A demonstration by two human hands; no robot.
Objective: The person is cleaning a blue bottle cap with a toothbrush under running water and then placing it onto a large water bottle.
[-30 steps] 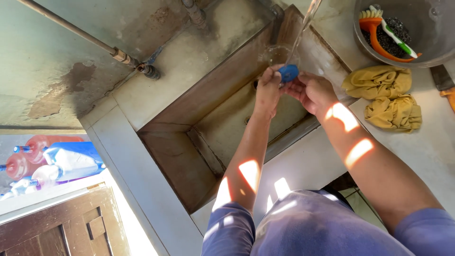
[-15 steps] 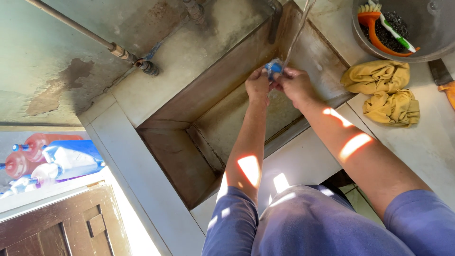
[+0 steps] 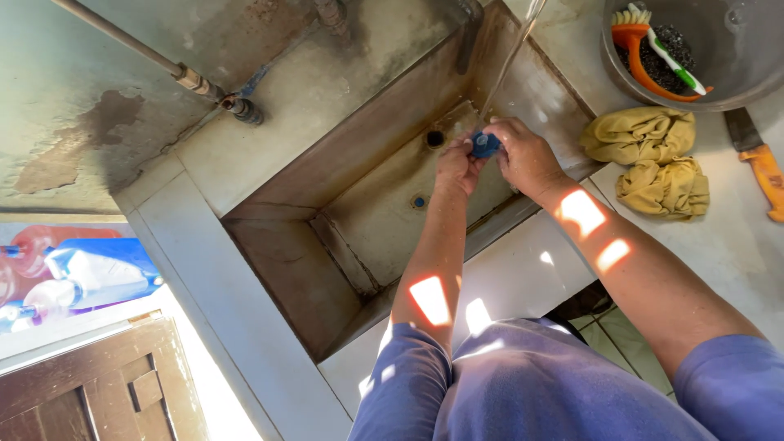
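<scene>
Left hand (image 3: pixel 454 166) and right hand (image 3: pixel 527 158) fingers both closed on small blue object (image 3: pixel 485 145) under water stream (image 3: pixel 508 65), over sink (image 3: pixel 384 212)

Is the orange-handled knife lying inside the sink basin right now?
No, the orange-handled knife lies on the counter to the right of the sink, beside the yellow cloths.
</scene>
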